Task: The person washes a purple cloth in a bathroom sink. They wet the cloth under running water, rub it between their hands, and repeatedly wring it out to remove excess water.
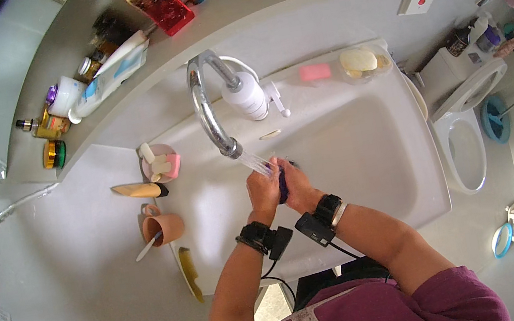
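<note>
My left hand (pixel 263 191) and my right hand (pixel 298 183) are pressed together over the washbasin (pixel 363 153). Between them they grip a small dark purple item (pixel 284 190), mostly covered by the fingers, so its kind is unclear. A stream of water (pixel 254 163) falls from the curved chrome spout (pixel 210 117) onto the hands and the item. The spout rises from a white tap body (pixel 245 97) with a side lever (pixel 276 98). Part of the dark drain (pixel 293 165) shows just past my right hand.
A pink soap bar (pixel 314 72) and a soap dish (pixel 382 69) sit on the basin's back rim. On the left are a soap-filled bowl (pixel 146 167), a squeeze tube (pixel 137 190), an orange mug (pixel 170 227) and a yellow comb (pixel 189 274). Bottles line the shelf (pixel 232 14) above.
</note>
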`<control>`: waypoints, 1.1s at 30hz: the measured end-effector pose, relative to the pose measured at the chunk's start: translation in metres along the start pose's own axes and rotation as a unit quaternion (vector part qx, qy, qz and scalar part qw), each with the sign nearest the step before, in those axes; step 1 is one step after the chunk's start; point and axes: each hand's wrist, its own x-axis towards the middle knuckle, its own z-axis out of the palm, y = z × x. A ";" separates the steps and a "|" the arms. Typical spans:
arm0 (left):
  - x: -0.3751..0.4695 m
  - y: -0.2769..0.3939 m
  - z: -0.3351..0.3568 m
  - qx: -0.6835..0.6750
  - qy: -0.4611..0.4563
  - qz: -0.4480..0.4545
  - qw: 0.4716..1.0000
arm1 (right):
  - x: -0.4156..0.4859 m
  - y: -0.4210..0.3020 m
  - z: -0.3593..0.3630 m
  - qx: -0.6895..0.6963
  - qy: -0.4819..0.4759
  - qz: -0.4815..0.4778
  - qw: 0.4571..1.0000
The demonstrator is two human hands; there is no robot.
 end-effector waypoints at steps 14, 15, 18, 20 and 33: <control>0.004 -0.002 0.002 0.072 -0.059 0.009 0.996 | 0.015 0.007 -0.015 -0.105 -0.026 -0.097 0.989; 0.003 -0.002 0.003 0.073 -0.060 0.058 0.994 | 0.016 0.009 -0.014 -0.230 -0.052 -0.169 0.957; 0.005 0.000 0.002 0.029 -0.017 0.020 0.999 | 0.013 0.005 -0.016 -0.014 0.003 -0.013 1.000; 0.004 0.003 0.001 0.003 0.015 0.011 1.000 | 0.013 0.004 -0.016 -0.001 0.038 0.024 0.999; 0.024 -0.052 -0.023 -0.551 -0.244 -0.334 0.725 | -0.003 -0.011 -0.012 -0.009 -0.096 -0.059 0.994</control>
